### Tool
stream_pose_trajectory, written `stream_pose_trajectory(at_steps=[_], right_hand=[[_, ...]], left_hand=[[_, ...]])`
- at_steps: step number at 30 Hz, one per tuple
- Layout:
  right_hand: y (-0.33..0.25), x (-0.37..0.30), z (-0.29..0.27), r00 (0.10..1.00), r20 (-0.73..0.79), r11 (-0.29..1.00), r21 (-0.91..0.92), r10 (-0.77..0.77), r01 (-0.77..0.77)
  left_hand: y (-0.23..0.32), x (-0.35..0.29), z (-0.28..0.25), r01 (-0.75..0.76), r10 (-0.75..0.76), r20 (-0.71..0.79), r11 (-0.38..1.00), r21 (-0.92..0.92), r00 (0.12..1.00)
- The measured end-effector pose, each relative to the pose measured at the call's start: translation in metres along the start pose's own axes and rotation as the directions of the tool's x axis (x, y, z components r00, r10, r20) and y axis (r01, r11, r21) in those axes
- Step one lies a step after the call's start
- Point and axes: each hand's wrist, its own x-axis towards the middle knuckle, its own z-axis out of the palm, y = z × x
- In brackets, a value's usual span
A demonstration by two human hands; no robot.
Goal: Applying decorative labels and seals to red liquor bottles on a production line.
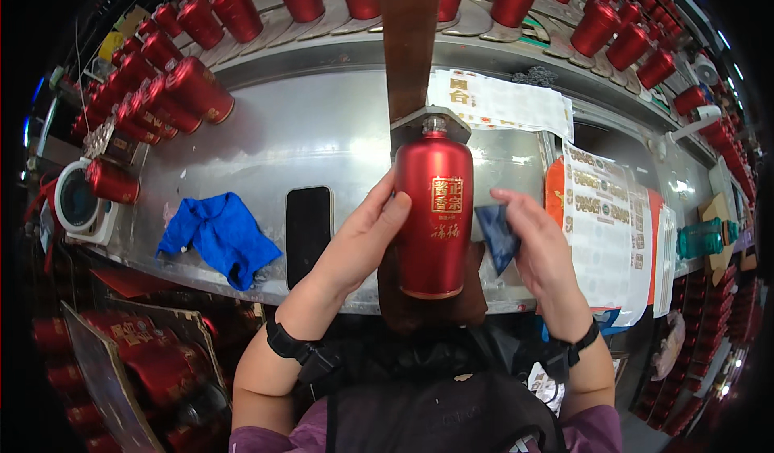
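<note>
A glossy red bottle (pixel 434 247) with gold lettering and a clear neck lies in front of me, its neck pointing away. My left hand (pixel 379 223) grips it from the left side, thumb on the red surface. On the other side, my right hand (pixel 538 239) pinches a dark blue, roughly triangular flat piece (pixel 497 235); whether it is cloth or plastic I cannot tell. That hand is slightly apart from the bottle. Under the bottle's base end is a brown pad (pixel 390 288), and its neck lies at a metal bracket (pixel 457 128).
Left on the metal table (pixel 266 130) are a blue cloth (pixel 222 235) and a black phone (pixel 309 235). White sheets of gold labels (pixel 601 235) cover the right side, with more label strips (pixel 504 102) behind. Several red bottles (pixel 235 11) stand along a conveyor (pixel 339 29). A brown post (pixel 409 41) rises centrally.
</note>
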Motion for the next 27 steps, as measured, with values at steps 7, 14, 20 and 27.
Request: stream_pose_trajectory(at_steps=[7, 14, 20, 27], right_hand=[[-0.001, -0.037, 0.021, 0.984, 0.171, 0.998, -0.040, 0.047, -0.041], [0.004, -0.025, 0.016, 0.995, 0.097, 0.997, -0.071, 0.008, -0.001], [-0.012, 0.020, 0.017, 0.997, 0.040, 0.930, -0.361, -0.060, 0.071], [-0.006, 0.025, 0.035, 0.963, 0.246, 0.948, -0.265, -0.110, 0.176]], left_hand=[[0.001, -0.001, 0.008, -0.130, 0.121, 0.049, 0.962, 0.242, 0.991], [0.005, 0.010, 0.007, -0.002, 0.005, -0.073, 0.999, 0.040, 0.997], [0.010, 0.023, 0.006, -0.086, 0.107, -0.098, 0.977, 0.195, 0.989], [0.018, 0.023, 0.012, -0.082, 0.092, -0.023, 0.956, 0.283, 0.995]])
